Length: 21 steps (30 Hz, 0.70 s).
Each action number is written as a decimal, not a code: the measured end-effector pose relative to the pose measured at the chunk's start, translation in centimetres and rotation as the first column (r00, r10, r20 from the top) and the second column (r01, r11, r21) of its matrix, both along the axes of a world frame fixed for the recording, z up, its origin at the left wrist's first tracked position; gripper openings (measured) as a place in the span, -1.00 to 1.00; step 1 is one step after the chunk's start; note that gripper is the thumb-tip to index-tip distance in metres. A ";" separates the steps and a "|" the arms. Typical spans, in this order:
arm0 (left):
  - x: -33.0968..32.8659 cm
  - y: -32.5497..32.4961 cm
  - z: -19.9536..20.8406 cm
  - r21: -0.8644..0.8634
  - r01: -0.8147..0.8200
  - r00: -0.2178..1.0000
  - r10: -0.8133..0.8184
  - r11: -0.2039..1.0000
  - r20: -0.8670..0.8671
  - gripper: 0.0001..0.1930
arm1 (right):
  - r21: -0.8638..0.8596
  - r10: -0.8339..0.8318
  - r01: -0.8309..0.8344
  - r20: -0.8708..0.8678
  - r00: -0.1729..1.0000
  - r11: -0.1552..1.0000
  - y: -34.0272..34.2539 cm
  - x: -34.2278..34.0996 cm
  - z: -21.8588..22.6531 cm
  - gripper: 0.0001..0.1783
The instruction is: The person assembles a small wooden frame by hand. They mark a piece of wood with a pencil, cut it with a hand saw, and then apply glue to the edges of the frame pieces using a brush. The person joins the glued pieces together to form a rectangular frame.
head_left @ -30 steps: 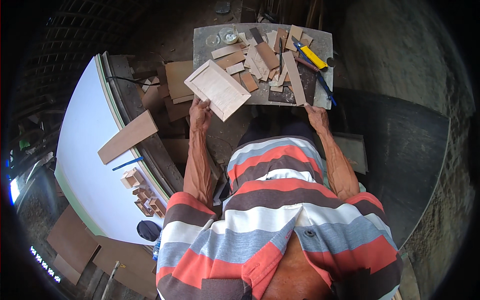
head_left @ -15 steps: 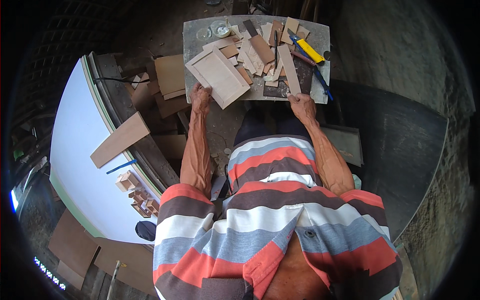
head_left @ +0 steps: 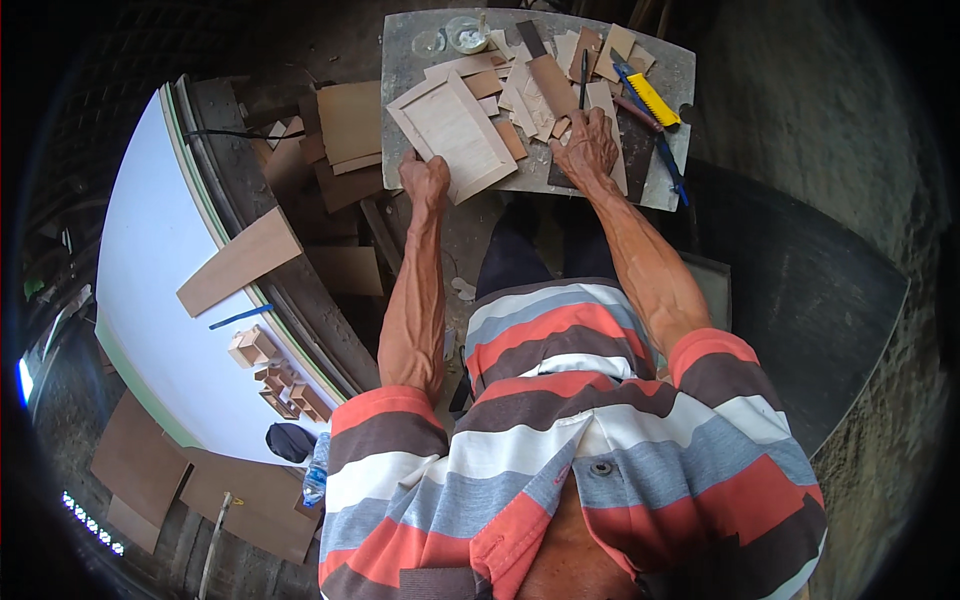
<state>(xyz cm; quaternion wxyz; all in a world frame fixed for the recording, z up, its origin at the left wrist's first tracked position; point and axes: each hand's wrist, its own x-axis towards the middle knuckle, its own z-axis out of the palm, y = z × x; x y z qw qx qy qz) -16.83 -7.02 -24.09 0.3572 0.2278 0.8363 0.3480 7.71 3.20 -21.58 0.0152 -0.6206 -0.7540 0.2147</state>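
Left hand (head_left: 424, 180) closed on wooden frame panel (head_left: 451, 124) at table's (head_left: 402, 70) near edge; right hand (head_left: 588, 147) spread flat on wood scraps (head_left: 527, 92) beside panel.

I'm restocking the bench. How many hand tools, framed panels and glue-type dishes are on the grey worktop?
Framed wooden panel, held by the left hand: 1
Yellow-handled tool: 1
Blue-handled tool: 1
Round dishes: 2
Total: 5. The loose wood offcuts under the right hand overlap too much to count.
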 end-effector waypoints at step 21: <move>1.5 -0.4 0.8 0.167 -0.240 0.970 0.228 0.956 0.087 -0.57 | 0.053 -0.004 0.004 0.001 1.000 0.999 -0.8 -0.8 -1.4 -0.58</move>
